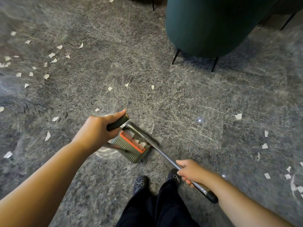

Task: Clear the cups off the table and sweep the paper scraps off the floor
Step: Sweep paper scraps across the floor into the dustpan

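1. Dustpan point(131, 148) stands on the grey stone floor point(180, 104) just ahead of the person's shoes point(140, 184), mouth turned toward the broom side; a red comb strip point(132, 142) runs along its rim, likely for stripping debris from bristles. A few pale scraps seem to lie inside already.
2. Left hand point(98, 128): fingers wrap the dark grip of the dustpan handle point(118, 122), thumb along the top. Judgement: the grip steadies the pan so that it does not slide while scraps are pushed in.
3. Right hand point(188, 171): fingers curl round the metal broom shaft point(164, 155), below its black end cap point(211, 196). The shaft slants down to the pan's edge; the broom head is blurred and cannot be made out.
4. Paper scraps point(49, 63): the densest scatter is at far left, well apart from the pan; some lie just ahead, others at far right.
5. Green chair point(205, 27) stands beyond, on thin black legs.
6. Cups, table: not in view.
7. Judgement: sweeping is in progress, with most scraps still on the floor.
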Demonstrator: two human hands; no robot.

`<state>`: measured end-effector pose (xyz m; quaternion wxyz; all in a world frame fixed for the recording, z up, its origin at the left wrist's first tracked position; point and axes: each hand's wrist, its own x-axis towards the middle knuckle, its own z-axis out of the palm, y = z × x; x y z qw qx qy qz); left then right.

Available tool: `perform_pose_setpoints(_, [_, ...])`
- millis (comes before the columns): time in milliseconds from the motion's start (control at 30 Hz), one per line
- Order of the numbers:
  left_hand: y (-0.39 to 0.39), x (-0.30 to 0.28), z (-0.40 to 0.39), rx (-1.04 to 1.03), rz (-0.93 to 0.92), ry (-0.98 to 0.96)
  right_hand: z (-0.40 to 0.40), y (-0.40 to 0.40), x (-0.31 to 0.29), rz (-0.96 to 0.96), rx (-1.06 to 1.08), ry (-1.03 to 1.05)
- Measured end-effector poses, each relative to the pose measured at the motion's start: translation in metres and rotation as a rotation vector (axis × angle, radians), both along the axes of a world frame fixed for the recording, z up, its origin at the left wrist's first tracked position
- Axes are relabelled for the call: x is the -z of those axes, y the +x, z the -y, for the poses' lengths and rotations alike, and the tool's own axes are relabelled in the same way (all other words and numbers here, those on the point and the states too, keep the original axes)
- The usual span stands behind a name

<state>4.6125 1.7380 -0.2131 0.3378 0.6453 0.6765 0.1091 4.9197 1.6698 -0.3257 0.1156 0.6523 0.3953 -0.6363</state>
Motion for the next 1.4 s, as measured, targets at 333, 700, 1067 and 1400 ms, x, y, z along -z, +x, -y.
perform_pose_setpoints(333, [-0.009,0.009,0.014,0.016,0.004,0.037,-0.013,-0.016,0.026,0.054,0.147,-0.003])
perform_pose_setpoints(700, [-0.002,0.000,0.017,0.121,0.024,0.040,0.039,-0.011,0.003,-0.058,0.343,-0.019])
perform_pose_setpoints(1067, [0.088,-0.024,-0.014,0.284,0.063,0.091,0.083,0.071,-0.033,-0.086,0.981,0.107])
perform_pose_setpoints(1400, [0.276,-0.042,-0.041,0.513,0.062,0.129,0.130,0.211,-0.062,-0.020,1.262,0.180])
